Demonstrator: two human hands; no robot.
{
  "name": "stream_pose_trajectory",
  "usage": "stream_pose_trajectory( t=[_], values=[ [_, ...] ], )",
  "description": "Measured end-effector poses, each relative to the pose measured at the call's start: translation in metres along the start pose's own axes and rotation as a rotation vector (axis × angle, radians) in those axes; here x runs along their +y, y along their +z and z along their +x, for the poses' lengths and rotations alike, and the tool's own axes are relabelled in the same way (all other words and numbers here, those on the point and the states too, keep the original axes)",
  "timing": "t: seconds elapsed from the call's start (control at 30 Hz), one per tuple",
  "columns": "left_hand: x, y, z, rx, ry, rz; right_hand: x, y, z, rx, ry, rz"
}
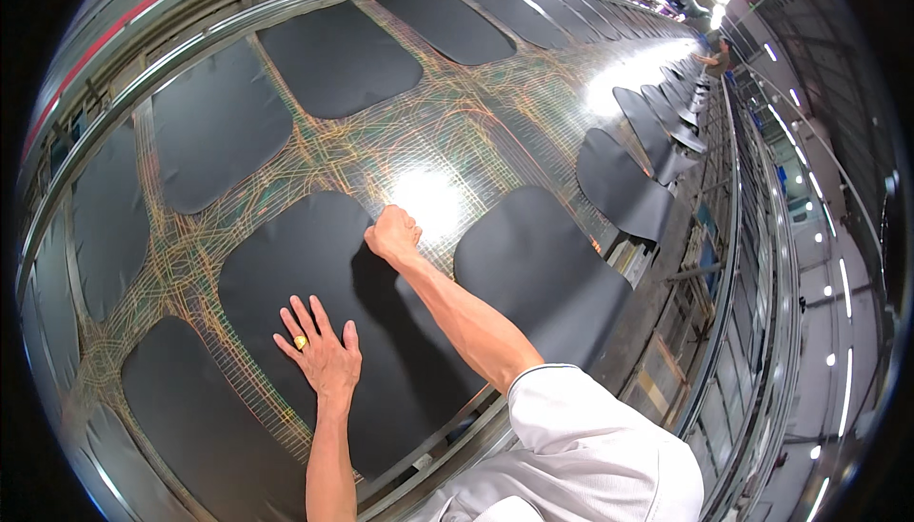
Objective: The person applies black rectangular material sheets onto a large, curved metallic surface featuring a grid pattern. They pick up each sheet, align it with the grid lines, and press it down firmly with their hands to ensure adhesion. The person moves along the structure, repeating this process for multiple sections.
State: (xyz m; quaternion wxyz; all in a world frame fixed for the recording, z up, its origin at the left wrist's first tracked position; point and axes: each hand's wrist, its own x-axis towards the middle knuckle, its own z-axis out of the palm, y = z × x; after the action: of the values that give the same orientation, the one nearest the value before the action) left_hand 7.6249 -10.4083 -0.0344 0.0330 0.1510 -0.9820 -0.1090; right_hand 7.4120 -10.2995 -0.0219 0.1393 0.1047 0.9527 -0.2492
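Note:
Before me a black rounded sheet lies on a long table surface covered with coloured curved lines. My left hand, with a yellow ring on one finger, rests on this sheet, its fingers spread. At the sheet's far right edge is my right hand, fingers curled into a fist. Whether it grips the edge or something small is hidden. The right arm's shadow falls across the sheet. Just to the right, another black sheet lies with its near end sagging over the table's side.
More black sheets lie in rows along the table. On the right side several sheets droop over the edge. Metal rails border the far side. A person stands far off at the right edge. Bright reflections show on the surface.

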Motion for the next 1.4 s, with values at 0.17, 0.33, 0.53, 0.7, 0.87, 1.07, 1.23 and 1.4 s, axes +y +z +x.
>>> stream_pose_trajectory(
  t=[0.17,0.33,0.53,0.7,0.87,1.07,1.23,1.4],
  values=[
    [-0.003,0.001,0.001,0.021,0.004,0.021,0.000,0.004,0.002,0.061,-0.016,0.010],
    [-0.009,0.003,0.002,0.037,0.007,0.063,-0.011,0.005,-0.005,0.009,0.012,0.021],
    [-0.011,0.002,0.001,0.016,0.021,-0.024,0.009,0.016,-0.001,0.139,-0.108,0.087],
    [-0.013,0.006,0.001,0.025,0.021,-0.051,0.049,-0.018,0.004,0.006,-0.077,0.341],
    [-0.013,0.005,0.000,0.021,0.007,-0.066,0.063,-0.030,-0.016,-0.045,-0.126,0.240],
    [-0.011,0.005,0.002,0.037,0.007,-0.077,0.046,-0.014,-0.038,0.102,-0.308,0.095],
    [-0.013,0.004,0.002,0.026,0.000,-0.079,0.026,0.007,-0.053,0.123,-0.313,-0.024],
    [-0.013,0.003,0.002,0.021,0.001,-0.091,0.023,0.014,-0.048,0.191,-0.252,-0.022]
  ],
)
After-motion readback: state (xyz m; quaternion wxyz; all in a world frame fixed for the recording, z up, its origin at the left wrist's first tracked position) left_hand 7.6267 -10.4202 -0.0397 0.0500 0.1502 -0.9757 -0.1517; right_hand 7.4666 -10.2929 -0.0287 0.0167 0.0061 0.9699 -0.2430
